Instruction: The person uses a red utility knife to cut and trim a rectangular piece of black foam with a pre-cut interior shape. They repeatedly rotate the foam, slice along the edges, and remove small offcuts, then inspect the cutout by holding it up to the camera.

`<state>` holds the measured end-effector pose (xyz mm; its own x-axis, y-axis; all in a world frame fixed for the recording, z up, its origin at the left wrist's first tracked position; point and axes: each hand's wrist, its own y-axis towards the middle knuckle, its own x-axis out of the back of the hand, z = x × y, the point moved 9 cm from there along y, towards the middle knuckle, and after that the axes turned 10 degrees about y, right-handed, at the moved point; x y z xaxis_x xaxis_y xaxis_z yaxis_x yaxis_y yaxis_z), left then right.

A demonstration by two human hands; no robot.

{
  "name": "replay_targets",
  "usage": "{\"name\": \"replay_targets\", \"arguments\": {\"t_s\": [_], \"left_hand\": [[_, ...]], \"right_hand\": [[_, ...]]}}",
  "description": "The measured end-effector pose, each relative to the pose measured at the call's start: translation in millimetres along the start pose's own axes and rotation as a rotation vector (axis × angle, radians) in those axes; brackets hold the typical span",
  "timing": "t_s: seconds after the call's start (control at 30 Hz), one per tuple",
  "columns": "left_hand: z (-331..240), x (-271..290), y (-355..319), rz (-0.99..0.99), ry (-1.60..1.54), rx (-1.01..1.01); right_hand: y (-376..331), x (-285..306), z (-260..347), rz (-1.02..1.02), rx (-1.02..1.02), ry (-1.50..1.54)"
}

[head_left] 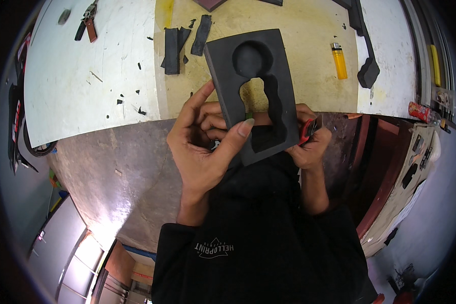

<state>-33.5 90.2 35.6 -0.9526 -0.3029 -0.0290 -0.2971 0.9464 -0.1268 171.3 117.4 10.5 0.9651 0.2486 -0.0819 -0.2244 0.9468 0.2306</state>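
Observation:
A black foam block (281, 71) is held up over the table's near edge, tilted towards me. It has a round hollow near its top and a long, wavy-sided opening below that; the table and part of my hand show through. My left hand (200, 149) grips the block's left edge, thumb on the front face and fingers behind. At the lower right side, my right hand (315, 147) is closed around a red utility knife (305, 133) with a dark pointed end. Some of its fingers are hidden behind the block.
Black foam offcuts (172, 50) and small scraps lie on the yellowish board (314, 96) across the white table (96, 91). A yellow lighter (339, 62) lies to the right, beside a long dark foam strip (369, 73). Keys (88, 23) rest at the far left.

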Motion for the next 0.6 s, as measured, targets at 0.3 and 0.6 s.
{"name": "replay_targets", "arguments": {"t_s": [0.3, 0.6], "left_hand": [[16.1, -0.8, 8.8, 0.065, -0.190, 0.038], [33.4, -2.9, 13.6, 0.169, -0.368, 0.009]], "right_hand": [[-3.9, -4.0, 20.3, 0.038, 0.172, -0.194], [-14.9, -9.5, 26.6, -0.169, -0.022, 0.062]]}}
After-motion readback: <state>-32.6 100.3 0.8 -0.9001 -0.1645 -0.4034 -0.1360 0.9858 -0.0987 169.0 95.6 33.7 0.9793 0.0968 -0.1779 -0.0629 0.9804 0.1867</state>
